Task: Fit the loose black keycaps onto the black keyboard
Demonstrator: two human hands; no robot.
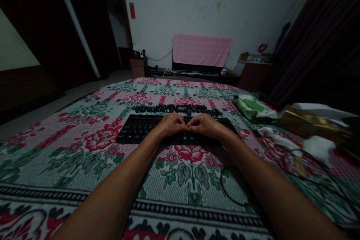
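Note:
A black keyboard [137, 129] lies flat on the flowered cloth [95, 161]. Over its middle, my left hand [172, 123] and my right hand [204, 125] meet with fingertips nearly touching. Both hands are closed, thumbs and fingers pinched together close above the keys. Whatever is between the fingertips, if anything, is too small and dark to make out. Just behind the keyboard runs a long row of loose black keycaps [160, 109]. My hands and wrists hide the central and right parts of the keyboard.
On the right lie a green-and-white tissue pack [253, 108], a golden box [306, 122], crumpled white tissue [319, 149] and a small wooden-looking piece [300, 167]. A black cable [225, 185] loops beside my right forearm. A pink towel [201, 50] hangs by the far wall.

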